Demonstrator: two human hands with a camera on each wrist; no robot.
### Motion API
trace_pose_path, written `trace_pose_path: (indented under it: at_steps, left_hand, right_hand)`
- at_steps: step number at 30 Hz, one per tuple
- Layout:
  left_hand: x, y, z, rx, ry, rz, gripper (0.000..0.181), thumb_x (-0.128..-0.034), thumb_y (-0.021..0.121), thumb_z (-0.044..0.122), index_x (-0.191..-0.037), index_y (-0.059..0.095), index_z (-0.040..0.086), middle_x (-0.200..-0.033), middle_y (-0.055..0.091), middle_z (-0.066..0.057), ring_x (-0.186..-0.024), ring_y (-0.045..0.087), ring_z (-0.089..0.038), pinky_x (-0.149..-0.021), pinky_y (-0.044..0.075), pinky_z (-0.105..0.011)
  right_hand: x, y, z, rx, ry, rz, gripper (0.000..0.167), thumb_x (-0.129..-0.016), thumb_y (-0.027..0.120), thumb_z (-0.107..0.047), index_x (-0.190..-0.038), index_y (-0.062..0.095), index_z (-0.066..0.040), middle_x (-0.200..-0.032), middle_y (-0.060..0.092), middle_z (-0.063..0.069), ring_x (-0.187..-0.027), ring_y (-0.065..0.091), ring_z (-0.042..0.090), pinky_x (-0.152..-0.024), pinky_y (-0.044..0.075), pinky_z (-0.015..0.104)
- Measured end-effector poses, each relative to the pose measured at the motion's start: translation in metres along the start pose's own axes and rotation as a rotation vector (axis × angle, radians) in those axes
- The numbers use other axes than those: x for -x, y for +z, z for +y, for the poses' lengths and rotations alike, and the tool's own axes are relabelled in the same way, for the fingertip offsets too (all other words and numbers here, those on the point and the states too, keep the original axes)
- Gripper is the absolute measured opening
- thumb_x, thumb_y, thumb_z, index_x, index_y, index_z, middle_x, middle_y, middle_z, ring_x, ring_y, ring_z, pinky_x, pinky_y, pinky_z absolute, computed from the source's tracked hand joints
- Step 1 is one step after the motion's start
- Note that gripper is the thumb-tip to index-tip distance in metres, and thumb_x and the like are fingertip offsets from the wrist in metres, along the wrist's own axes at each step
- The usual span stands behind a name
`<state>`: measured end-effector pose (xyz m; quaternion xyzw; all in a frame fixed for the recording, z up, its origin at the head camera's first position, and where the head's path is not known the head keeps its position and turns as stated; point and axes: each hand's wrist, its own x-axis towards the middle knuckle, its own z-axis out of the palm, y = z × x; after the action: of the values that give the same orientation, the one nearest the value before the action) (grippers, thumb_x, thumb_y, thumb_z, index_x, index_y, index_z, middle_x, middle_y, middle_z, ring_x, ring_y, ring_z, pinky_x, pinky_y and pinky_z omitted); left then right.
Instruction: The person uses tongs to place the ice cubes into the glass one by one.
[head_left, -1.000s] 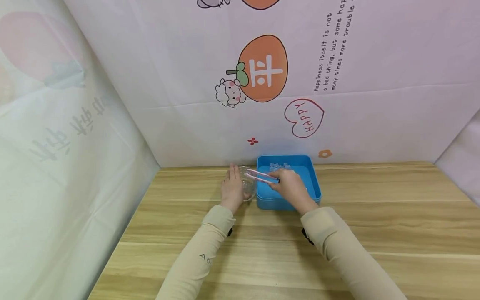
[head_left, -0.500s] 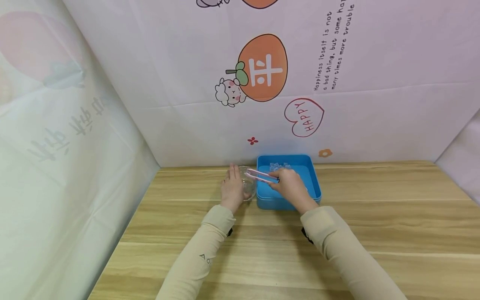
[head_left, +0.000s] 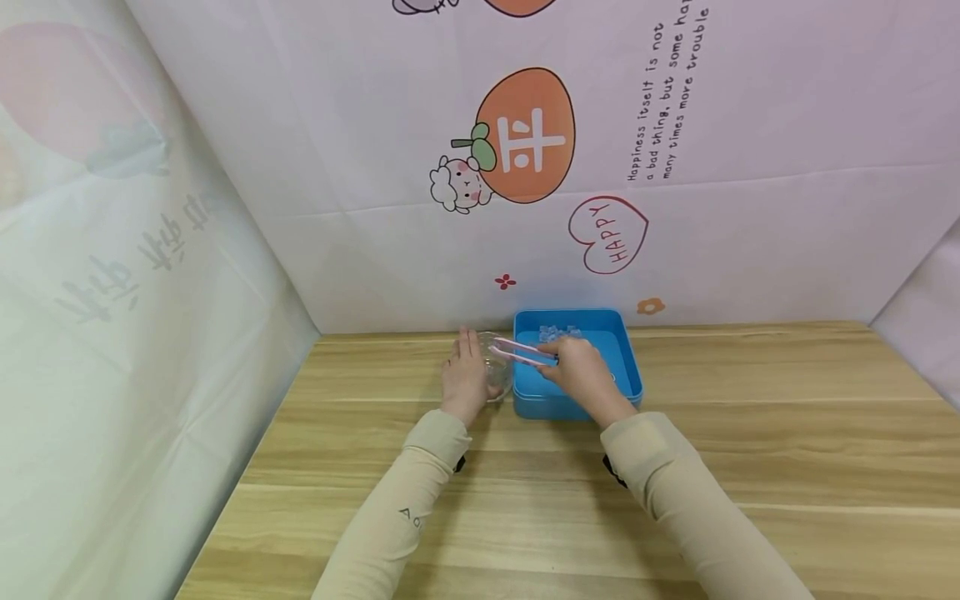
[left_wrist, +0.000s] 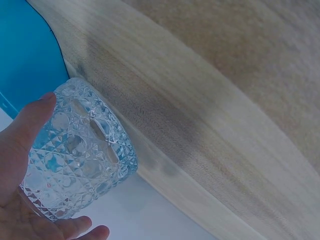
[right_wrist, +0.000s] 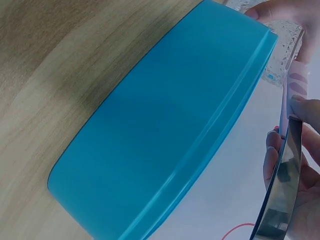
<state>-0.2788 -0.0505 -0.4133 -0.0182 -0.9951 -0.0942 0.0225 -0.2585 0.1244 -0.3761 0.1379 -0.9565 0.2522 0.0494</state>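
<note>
Head view, item by item, placed by the blue box [head_left: 577, 408]:

Glass cup, clear, cut pattern [head_left: 500, 372]: just left of the box, upright. Left hand [head_left: 464, 379] holds it, fingers along the far side from the box, thumb at the near edge.

Tongs, pink-ended [head_left: 517, 344]: clasped in the right hand [head_left: 585, 375] above the box, arms apart where they show, ends reaching past the box's left rim over the cup's mouth.

Clear pieces, small cluster [head_left: 558, 333]: inside the box, against its back wall.

Progress, by my reckoning: a transfer between box and cup, partly done at most. Several pieces remain in the box, so those are left to handle; one delivery over the cup looks to be in hand. How many are finished, I cannot tell.

Obscured: whether the tong ends pinch a piece — too small to say. Contents of the cup — facets break everything up, and the pale shapes in the left wrist view may be pieces or reflections. Part of the box's floor lies behind the right hand. A tiny pale spot at the box's right side, beside the wrist, unidentified.
</note>
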Motion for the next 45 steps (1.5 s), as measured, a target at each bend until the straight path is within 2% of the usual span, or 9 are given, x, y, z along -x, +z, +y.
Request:
trace_pose_path:
  at_steps: [18,24,29,33,40,45]
  left_hand:
    - [0.000,-0.001,0.000,-0.008,0.009,0.008,0.112,-0.0703,0.083,0.037,-0.150,0.016,-0.003,-0.159,0.018,-0.019,-0.144,0.030,-0.032,-0.112,0.039,-0.042]
    - [0.000,0.000,-0.001,0.018,0.006,0.001,0.111,-0.0706,0.084,0.035,-0.150,0.017,-0.004,-0.159,0.018,-0.019,-0.144,0.029,-0.033,-0.113,0.037,-0.043]
    - [0.000,-0.001,-0.001,0.026,0.004,-0.003,0.111,-0.0702,0.084,0.035,-0.150,0.017,-0.004,-0.159,0.017,-0.020,-0.144,0.029,-0.034,-0.113,0.036,-0.042]
    - [0.000,0.000,-0.001,0.021,0.001,-0.007,0.112,-0.0702,0.084,0.037,-0.150,0.016,-0.003,-0.159,0.016,-0.019,-0.144,0.028,-0.034,-0.114,0.035,-0.041]
    - [0.000,0.001,-0.002,0.023,0.004,-0.001,0.113,-0.0699,0.084,0.038,-0.150,0.016,-0.003,-0.159,0.017,-0.019,-0.144,0.029,-0.034,-0.114,0.035,-0.041]
    - [-0.001,0.001,-0.001,0.029,0.000,-0.008,0.112,-0.0705,0.083,0.038,-0.150,0.015,-0.003,-0.159,0.016,-0.019,-0.145,0.028,-0.034,-0.115,0.034,-0.041]
  right_hand:
    - [0.000,0.002,-0.001,-0.009,0.021,-0.003,0.040,-0.084,0.073,-0.019,-0.121,0.066,-0.006,-0.112,0.067,0.021,-0.090,0.065,0.029,-0.056,0.050,0.026]
    - [-0.001,0.002,0.000,0.014,0.017,0.007,0.044,-0.083,0.074,-0.021,-0.124,0.065,-0.007,-0.121,0.064,0.023,-0.098,0.065,0.033,-0.070,0.058,0.037]
    - [0.000,0.000,0.005,0.008,0.004,0.057,0.047,-0.083,0.074,-0.021,-0.126,0.063,-0.005,-0.128,0.059,0.027,-0.102,0.067,0.036,-0.079,0.058,0.045]
    - [0.001,-0.001,0.012,-0.012,0.013,0.095,0.048,-0.084,0.073,-0.021,-0.127,0.061,-0.003,-0.129,0.058,0.027,-0.099,0.067,0.037,-0.079,0.058,0.046]
    - [0.003,0.000,0.022,-0.004,0.021,0.223,0.046,-0.084,0.073,-0.019,-0.125,0.062,-0.001,-0.116,0.064,0.024,-0.098,0.066,0.037,-0.079,0.057,0.047]
    - [0.005,0.000,0.030,0.024,0.069,0.234,0.047,-0.084,0.073,-0.020,-0.125,0.061,0.000,-0.113,0.065,0.026,-0.096,0.066,0.037,-0.079,0.057,0.047]
